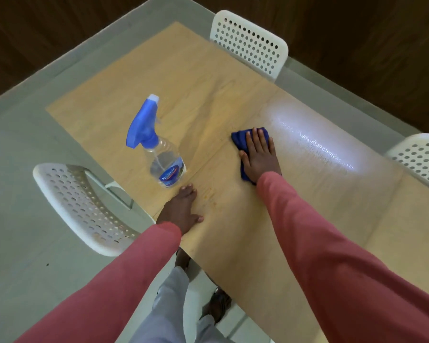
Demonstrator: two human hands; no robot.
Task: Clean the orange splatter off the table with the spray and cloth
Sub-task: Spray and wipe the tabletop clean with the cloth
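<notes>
With your right hand [259, 155] flat on the blue cloth [240, 141] and left hand [181, 210] flat-fingered bracing the table [307, 206], wipe toward the faint orange specks [208, 194] beside the spray bottle [159, 149].

Beyond the right hand [259, 154] and to its right, bare table [307, 214] lies open. To its left the spray bottle [159, 149] stands upright, just beyond the flat left hand [181, 211].

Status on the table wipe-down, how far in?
Midway, by the look of it. Done: the spray bottle stands set down on the table, and a wet sheen beside the cloth suggests spraying is over. In hand: the right hand presses the blue cloth flat; the left hand rests near the edge. Left: faint orange specks by the left hand.
</notes>
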